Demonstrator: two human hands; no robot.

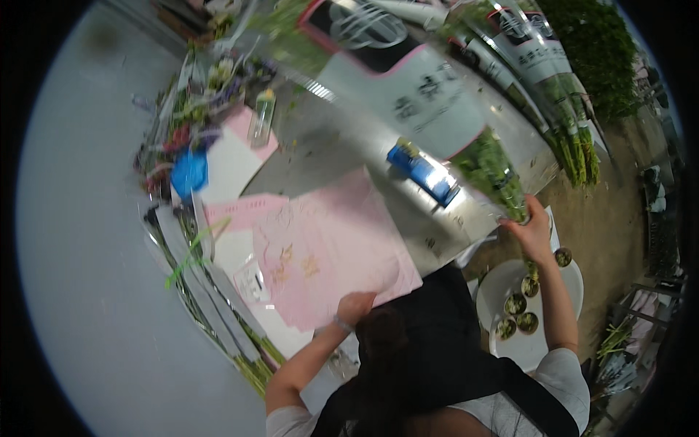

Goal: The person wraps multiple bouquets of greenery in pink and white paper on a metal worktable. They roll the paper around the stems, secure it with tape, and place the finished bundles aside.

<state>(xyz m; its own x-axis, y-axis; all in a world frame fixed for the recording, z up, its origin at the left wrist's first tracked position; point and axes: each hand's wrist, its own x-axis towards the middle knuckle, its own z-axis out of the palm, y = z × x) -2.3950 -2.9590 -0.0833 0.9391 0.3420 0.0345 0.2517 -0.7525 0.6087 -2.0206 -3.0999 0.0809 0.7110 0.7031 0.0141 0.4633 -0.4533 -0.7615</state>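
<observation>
My right hand (531,228) grips the stem end of a flower bunch in a clear printed sleeve (415,93). The sleeve slants up and away over the metal table, its green stems (494,172) showing near my fingers. At the front edge of the table, my left hand (356,307) is closed at the near edge of a pink printed paper (333,240) bearing gold writing; some of its fingers are hidden. A small white card (252,281) lies by the paper's left side. Beyond the paper, a shiny blue box or packet (423,173) rests on the table.
Wrapped long stems with a green tie (191,254) lie at left, below mixed flowers (202,104) and a blue object (189,172). A clear bottle (263,117) stands behind. More sleeved bunches (546,71) lie at upper right. A white stool (562,306) bears several small pots (515,303).
</observation>
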